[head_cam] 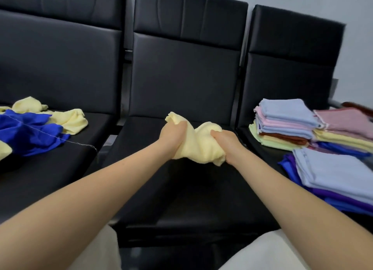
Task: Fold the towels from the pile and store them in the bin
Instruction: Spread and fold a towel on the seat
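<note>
— Pale trousers (262, 253) are seen at the bottom edge. What is held?
— One bunched yellow towel (198, 144) is gripped by the left hand (171, 135) and the right hand (226, 144) above the middle seat (181, 189).
— And the others?
— Loose towels (34, 128) are heaped on the left seat; folded stacks (286, 124) are kept on the right seat.

**My arms and clothes**

My forearms are bare to the bottom of the view, with no sleeves, watch or rings on my left hand (171, 135) or right hand (227, 143). Cream-white trousers (260, 251) cover both my legs.
</note>
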### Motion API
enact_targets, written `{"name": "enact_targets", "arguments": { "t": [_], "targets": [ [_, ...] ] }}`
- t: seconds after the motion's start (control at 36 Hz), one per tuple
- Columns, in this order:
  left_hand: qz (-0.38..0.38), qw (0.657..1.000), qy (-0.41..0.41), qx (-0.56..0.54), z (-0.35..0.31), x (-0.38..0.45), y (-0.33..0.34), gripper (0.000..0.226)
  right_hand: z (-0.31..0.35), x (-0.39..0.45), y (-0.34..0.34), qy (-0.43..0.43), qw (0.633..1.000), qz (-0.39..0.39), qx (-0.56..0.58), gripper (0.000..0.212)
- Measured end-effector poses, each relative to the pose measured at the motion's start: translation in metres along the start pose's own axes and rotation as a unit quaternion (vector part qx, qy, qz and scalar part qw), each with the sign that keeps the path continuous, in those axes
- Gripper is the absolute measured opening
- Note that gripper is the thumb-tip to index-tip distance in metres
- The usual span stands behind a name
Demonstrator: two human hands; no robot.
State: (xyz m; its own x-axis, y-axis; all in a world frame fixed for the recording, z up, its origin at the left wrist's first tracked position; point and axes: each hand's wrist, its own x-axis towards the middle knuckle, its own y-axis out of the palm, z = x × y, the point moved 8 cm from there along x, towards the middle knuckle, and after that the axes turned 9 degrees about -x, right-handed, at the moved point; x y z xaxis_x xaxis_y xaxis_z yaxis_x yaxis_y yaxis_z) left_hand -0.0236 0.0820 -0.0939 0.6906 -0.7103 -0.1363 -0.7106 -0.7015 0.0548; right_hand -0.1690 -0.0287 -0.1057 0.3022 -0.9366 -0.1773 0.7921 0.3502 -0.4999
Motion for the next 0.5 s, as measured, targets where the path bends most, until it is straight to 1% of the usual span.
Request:
{"name": "enact_targets", "arguments": {
  "t": [0.03,0.06,0.14,0.19,0.25,0.33,0.39,0.44,0.5],
  "targets": [
    [0.006,1.000,0.013,0.022,-0.002,-0.010,0.010,0.055,-0.004,-0.002,-0.017,-0.010,1.000,-0.013,0.010,0.016],
    [0.032,0.998,0.038,0.038,-0.005,-0.020,0.023,0.056,-0.008,-0.002,-0.033,-0.023,0.999,-0.028,0.025,0.017],
    [0.132,0.981,0.108,0.091,-0.009,-0.047,0.064,0.035,-0.025,-0.006,-0.078,-0.059,0.994,-0.070,0.062,0.027],
    [0.168,0.973,0.130,0.095,-0.011,-0.059,0.086,0.030,-0.033,-0.011,-0.103,-0.074,0.989,-0.091,0.085,0.029],
    [0.194,0.971,0.124,0.064,-0.016,-0.069,0.114,0.029,-0.040,-0.017,-0.137,-0.083,0.986,-0.117,0.081,0.027],
    [0.223,0.966,0.126,0.022,-0.026,-0.075,0.152,0.027,-0.042,-0.020,-0.186,-0.087,0.981,-0.147,0.087,0.036],
    [0.246,0.960,0.133,-0.019,-0.035,-0.079,0.182,0.021,-0.040,-0.025,-0.227,-0.102,0.974,-0.178,0.100,0.037],
    [0.264,0.954,0.125,-0.067,-0.041,-0.079,0.213,0.021,-0.039,-0.030,-0.266,-0.108,0.966,-0.223,0.073,0.040],
    [0.271,0.953,0.112,-0.081,-0.042,-0.080,0.245,0.030,-0.044,-0.034,-0.302,-0.105,0.958,-0.267,0.024,0.043]
  ]
}}
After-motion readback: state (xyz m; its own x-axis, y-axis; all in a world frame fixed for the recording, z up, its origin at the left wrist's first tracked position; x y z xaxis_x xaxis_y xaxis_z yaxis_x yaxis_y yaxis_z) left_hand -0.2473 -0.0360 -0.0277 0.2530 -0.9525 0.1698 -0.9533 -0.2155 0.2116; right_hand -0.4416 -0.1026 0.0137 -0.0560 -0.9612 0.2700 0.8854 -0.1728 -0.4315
